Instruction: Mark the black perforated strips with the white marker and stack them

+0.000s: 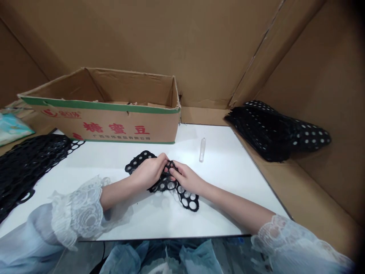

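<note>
A black fabric piece with round holes (162, 185) is bunched between my two hands over the white tabletop. My left hand (149, 171) is closed on its left part, and one flap sticks out beyond the knuckles. From the other side my right hand (188, 178) pinches the gathered middle with thumb and fingers. A strip of the piece hangs down below that hand onto the table. The fingertips are partly hidden in the folds. A small clear tube (202, 150) lies on the table beyond my right hand.
An open cardboard box (119, 123) with red lettering stands at the back left. Black holed pieces (37, 160) are heaped at the left, near a light-blue packet (14, 128). Another black stack (273, 133) lies at the right on cardboard. Cardboard walls (182, 45) surround the table.
</note>
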`<state>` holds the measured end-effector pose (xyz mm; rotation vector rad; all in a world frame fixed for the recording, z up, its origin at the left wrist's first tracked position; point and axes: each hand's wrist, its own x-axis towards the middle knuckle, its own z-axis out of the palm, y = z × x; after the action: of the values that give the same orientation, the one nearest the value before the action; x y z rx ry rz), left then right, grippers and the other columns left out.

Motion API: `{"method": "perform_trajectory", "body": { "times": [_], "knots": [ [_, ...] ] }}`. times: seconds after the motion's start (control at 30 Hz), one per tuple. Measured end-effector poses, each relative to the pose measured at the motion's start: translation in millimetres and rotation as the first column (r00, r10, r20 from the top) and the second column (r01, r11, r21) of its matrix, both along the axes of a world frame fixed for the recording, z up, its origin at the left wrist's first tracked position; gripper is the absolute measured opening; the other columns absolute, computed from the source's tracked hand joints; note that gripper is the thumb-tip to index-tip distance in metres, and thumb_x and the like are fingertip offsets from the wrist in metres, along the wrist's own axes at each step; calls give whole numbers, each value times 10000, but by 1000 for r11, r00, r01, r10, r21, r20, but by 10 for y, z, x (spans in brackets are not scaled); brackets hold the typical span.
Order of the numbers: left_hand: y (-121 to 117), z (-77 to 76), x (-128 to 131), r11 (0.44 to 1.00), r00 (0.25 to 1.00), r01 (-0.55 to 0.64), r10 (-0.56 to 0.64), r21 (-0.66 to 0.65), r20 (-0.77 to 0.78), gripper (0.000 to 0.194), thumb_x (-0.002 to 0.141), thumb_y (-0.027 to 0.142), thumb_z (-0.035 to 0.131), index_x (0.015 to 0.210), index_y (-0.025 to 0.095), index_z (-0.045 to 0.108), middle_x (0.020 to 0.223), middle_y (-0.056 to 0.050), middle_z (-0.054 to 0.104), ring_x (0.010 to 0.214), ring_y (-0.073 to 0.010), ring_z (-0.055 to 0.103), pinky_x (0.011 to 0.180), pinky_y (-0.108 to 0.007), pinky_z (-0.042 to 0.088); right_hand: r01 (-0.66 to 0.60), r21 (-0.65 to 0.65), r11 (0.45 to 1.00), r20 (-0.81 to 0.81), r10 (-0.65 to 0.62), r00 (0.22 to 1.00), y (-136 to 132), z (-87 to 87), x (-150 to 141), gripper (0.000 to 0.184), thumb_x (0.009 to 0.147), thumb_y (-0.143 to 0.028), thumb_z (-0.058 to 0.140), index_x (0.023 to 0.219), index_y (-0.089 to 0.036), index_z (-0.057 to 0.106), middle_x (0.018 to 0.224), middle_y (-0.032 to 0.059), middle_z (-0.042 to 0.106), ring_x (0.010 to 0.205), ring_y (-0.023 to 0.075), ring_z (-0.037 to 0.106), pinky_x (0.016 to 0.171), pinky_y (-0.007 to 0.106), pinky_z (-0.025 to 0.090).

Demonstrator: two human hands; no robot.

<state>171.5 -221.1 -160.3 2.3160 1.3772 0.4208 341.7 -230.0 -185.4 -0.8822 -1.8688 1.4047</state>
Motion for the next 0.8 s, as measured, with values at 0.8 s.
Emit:
{"method": "perform_trajectory", "body": {
  "times": [0.8],
  "knots": [
    [11, 443, -73, 989, 973, -77, 102, 126, -206, 333, 828, 461, 363, 1012, 200, 458, 660, -16, 594, 584, -188, 549, 540, -284, 375, -149, -206, 967, -36, 145, 989, 5, 85, 86, 180, 836, -335, 447, 885, -162, 452, 753, 11, 567, 731, 115, 535, 706, 265, 426]
  ]
}}
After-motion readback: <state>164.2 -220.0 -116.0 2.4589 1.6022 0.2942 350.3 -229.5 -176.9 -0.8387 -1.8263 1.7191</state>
